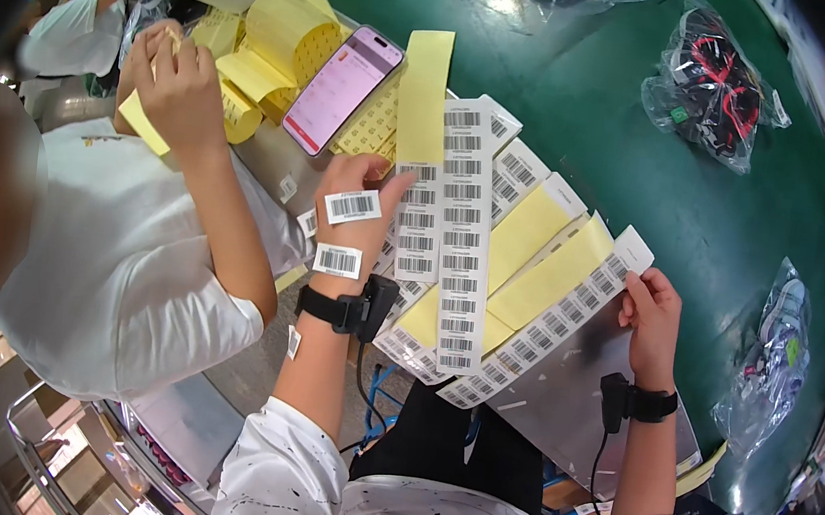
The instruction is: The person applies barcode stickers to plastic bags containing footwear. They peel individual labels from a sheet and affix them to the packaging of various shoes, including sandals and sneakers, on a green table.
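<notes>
From where I stand, the left hand is narrow, its thumb bent over the edge of a yellow-topped barcode strip, with the fingers partly hidden behind; this edge grip appears chosen to leave the printed codes uncovered. The right hand pinches the upper end of a diagonal barcode strip, presumably so that the strip stays taut and flat. A long white barcode strip hangs between the 2 hands, over yellow backing sheets. White barcode labels adhere to the back of the left hand and wrist, probably as a parking place within quick reach. The 2 black wrist units are strapped behind the hands, which leaves the fingers free. The strips fan across the grey metal surface and the edge of the green tabletop, where 2 bagged shoe items rest well apart from them. At left, a smartphone lies face up on yellow label sheets, seemingly for easy reading, near a co-worker's hand holding a yellow strip.
</notes>
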Motion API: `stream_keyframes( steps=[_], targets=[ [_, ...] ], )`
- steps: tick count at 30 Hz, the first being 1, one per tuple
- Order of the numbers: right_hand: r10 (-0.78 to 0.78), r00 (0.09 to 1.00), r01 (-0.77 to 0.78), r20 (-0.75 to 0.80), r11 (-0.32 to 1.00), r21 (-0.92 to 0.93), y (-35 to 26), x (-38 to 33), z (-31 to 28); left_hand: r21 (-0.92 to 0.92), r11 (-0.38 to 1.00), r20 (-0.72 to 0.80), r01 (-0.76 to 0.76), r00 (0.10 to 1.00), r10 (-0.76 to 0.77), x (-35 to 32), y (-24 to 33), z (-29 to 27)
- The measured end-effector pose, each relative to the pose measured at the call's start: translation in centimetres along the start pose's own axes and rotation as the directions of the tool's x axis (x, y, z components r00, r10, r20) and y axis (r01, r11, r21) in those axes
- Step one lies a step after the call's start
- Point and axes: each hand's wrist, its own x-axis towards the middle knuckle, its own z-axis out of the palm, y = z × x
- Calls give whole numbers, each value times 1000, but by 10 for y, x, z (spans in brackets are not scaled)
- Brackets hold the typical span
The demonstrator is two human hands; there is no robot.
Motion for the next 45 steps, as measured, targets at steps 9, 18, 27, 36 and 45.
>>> stream_keyframes(
  steps=[9,18,27,36,45],
  targets=[
    [-5,1000,5,8,1000,10,1,3,-2,-156,984,9,82,997,-82,-2,-2,2],
    [5,1000,-5,8,1000,5,0,2,2,-414,860,257,297,945,-203,-12,0,-20],
    [25,1000,-26,-15,999,-28,-5,-1,2,-679,614,467,403,882,-63,-41,52,-50],
    [-12,998,16,-66,997,69,-4,-3,2,-558,641,735,528,673,85,-108,95,-19],
    [299,886,-413,355,857,308,14,-85,-23,-497,589,852,637,488,190,-143,130,22]
  ],
)
